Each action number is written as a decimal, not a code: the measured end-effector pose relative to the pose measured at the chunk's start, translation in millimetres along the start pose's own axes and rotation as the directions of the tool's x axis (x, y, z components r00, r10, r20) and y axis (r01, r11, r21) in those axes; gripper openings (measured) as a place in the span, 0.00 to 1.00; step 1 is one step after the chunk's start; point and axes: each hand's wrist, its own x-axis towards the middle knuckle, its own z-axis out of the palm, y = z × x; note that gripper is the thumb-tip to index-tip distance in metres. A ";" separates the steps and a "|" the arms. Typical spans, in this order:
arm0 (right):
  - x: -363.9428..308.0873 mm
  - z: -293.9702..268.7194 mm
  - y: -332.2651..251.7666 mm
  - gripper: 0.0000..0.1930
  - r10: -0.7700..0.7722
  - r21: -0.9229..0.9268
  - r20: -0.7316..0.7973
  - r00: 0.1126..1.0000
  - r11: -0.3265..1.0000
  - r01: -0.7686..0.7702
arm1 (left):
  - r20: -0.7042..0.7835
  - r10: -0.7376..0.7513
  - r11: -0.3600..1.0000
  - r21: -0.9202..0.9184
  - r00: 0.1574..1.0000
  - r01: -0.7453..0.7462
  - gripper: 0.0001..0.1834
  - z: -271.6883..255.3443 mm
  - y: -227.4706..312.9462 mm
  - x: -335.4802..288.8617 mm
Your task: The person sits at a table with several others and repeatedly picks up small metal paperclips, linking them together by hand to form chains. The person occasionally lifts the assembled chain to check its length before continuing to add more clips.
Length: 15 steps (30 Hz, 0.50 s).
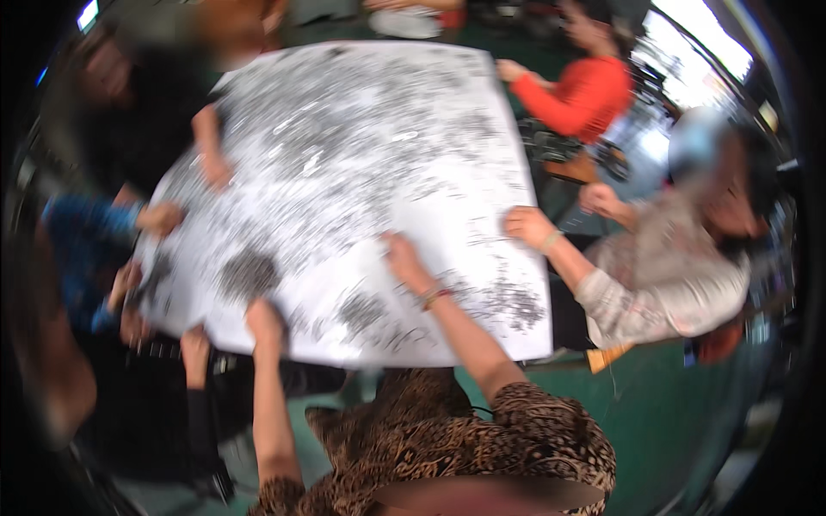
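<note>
A white-topped table (422, 202) is strewn with small dark pieces, too blurred to name. My left hand (265, 325) rests at its near edge, just below a dense dark pile (248, 273) of these pieces. Motion smears its fingers, so whether it pinches anything is unclear. Farther in, to the right of the pile, my right hand (406, 262) lies low over the white surface, a bracelet at its wrist. Its fingertips are blurred too, and I cannot make out anything in them. Between my arms sits a smaller dark cluster (361, 310).
Several people surround the table. At the right, a person in a pale patterned top (662, 275) has a hand (529, 225) on the edge. Beyond is a person in red (585, 99). Other hands (162, 218) work along the left side. Another cluster (516, 303) lies near the right corner.
</note>
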 end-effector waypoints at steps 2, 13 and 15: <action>0.6 -6.8 -9.0 0.19 0.064 0.005 0.023 0.998 0.998 -0.064 | 0.019 0.063 0.996 0.057 0.998 -0.064 0.07 -1.0 -0.7 -0.5; -29.7 -25.6 -128.8 0.09 0.119 0.779 -0.036 0.992 0.625 -0.046 | 0.236 -0.118 0.394 -0.881 0.965 0.263 0.09 -12.3 3.9 -27.4; -48.2 -26.6 -146.7 0.09 0.135 0.792 -0.041 0.990 0.608 -0.050 | 0.309 -0.071 0.257 -0.913 0.949 0.316 0.09 -15.5 17.5 -46.3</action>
